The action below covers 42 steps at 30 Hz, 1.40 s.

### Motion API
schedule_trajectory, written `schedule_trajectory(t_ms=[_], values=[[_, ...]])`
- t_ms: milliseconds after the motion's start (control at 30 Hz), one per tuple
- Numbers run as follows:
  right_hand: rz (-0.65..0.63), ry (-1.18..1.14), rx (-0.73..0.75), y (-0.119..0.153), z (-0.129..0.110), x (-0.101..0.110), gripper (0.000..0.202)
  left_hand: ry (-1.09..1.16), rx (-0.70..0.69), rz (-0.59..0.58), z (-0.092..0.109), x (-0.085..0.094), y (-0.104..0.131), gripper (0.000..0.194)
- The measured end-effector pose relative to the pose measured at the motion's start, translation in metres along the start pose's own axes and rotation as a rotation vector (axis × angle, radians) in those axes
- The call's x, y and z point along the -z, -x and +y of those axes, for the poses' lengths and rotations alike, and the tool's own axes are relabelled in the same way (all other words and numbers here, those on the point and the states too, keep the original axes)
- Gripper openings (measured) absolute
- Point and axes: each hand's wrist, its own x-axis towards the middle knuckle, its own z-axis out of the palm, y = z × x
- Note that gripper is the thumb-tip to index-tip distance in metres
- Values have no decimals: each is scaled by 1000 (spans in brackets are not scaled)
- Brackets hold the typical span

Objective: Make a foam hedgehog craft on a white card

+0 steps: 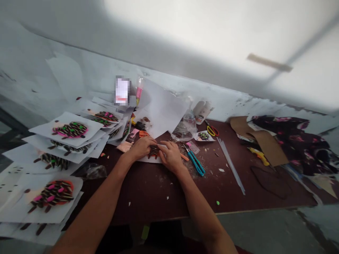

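Observation:
Both hands meet over a small white card bearing a dark-striped shape with an orange edge, at the middle of the dark red table. My left hand lies on the card's left side, its fingers bent over the striped shape. From the right, my right hand reaches onto the same shape, thumb and fingers close together; their tips partly cover it. Whatever small piece may be under the fingertips is too small to make out. Teal-handled pliers and an orange stick lie just right of my right hand.
Stacked cards with striped hedgehog figures fill the left. Behind are plastic bags, a large white sheet and a phone. Rightward lie scissors, clear glue sticks, a yellow glue gun and floral cloth.

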Motion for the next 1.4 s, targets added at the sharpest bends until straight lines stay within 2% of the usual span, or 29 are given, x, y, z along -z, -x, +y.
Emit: schedule_trajectory(t_ms=[267, 633, 800, 967, 1133, 1400], values=[[-110, 29, 20, 0, -6, 0, 33, -22, 14, -13, 8, 4, 2, 55], [-134, 81, 20, 0, -12, 1, 26, -52, -1, -7, 6, 3, 2, 44], [-171, 119, 10, -1, -15, 2, 28, -68, 15, 13, 4, 1, 2, 47], [-160, 118, 9, -2, -13, 0, 31, -62, 4, 76, 0, -2, 2, 49], [-116, 120, -3, 0, -9, -2, 35, -89, 10, 48, -3, -3, 2, 46], [-132, 124, 40, 0, -11, -5, 33, -84, -37, 51, -4, -3, 1, 49]])
